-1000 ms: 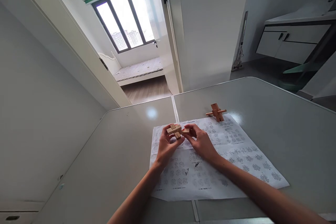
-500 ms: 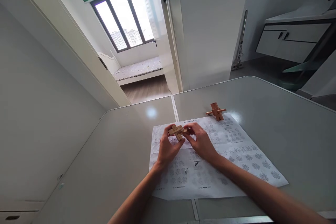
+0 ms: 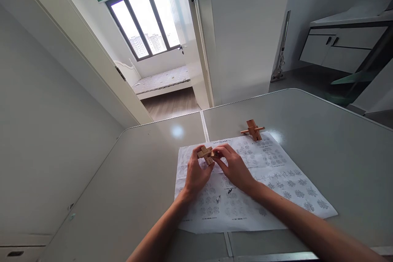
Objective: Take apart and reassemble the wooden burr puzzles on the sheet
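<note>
My left hand (image 3: 195,172) is closed around a small wooden burr puzzle (image 3: 205,153) of crossed light-wood bars, held just above a printed instruction sheet (image 3: 264,180). My right hand (image 3: 236,167) pinches the end of one wooden bar at the puzzle's right side, its fingertips touching the piece. A second, darker wooden cross puzzle (image 3: 253,130) stands on the table beyond the far edge of the sheet, apart from both hands.
The grey table (image 3: 123,196) has a seam running down its middle and rounded far corners. Behind it are a white wall, an open doorway to a room with a window (image 3: 144,22), and a cabinet (image 3: 340,47) at the right.
My right hand has moved left, pushing its wooden bar further into the puzzle held in my left hand; the gap between the piece and the puzzle has closed.
</note>
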`<action>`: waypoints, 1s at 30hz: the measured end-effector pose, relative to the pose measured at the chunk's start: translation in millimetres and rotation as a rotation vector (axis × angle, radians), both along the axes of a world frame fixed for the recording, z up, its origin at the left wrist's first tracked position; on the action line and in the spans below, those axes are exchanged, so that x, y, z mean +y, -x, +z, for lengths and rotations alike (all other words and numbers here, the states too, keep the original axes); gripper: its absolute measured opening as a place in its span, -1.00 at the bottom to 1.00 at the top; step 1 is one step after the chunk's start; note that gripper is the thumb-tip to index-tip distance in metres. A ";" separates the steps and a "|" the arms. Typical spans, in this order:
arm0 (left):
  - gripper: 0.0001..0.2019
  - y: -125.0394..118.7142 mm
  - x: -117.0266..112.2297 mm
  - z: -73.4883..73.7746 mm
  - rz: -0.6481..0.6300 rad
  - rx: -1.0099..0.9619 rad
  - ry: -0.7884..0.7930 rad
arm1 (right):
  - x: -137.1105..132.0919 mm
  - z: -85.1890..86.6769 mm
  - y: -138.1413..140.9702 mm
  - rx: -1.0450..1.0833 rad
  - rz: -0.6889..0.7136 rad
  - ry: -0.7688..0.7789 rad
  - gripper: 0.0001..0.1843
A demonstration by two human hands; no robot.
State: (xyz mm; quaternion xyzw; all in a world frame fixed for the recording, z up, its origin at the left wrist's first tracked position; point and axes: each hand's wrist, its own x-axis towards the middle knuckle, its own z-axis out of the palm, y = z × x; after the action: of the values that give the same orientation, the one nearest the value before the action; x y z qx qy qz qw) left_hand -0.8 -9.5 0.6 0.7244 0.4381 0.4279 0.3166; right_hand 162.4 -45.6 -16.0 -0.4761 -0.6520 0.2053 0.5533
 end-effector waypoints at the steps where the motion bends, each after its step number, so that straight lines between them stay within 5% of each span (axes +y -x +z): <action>1: -0.41 0.1 -0.1 -0.4 -0.002 0.015 -0.012 | 0.1 -0.6 -0.2 -0.005 0.001 -0.002 -0.87; 30: -0.38 0.8 -2.6 -3.6 -0.061 0.051 -0.021 | -5.0 4.7 -4.1 -0.124 0.064 -0.026 -0.68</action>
State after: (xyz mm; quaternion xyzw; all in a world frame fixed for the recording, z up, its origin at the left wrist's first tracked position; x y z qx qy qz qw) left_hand -1.5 -12.0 -3.0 0.7514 0.4193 0.4039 0.3107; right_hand 166.5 -50.6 -11.3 -0.4595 -0.7025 0.1844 0.5113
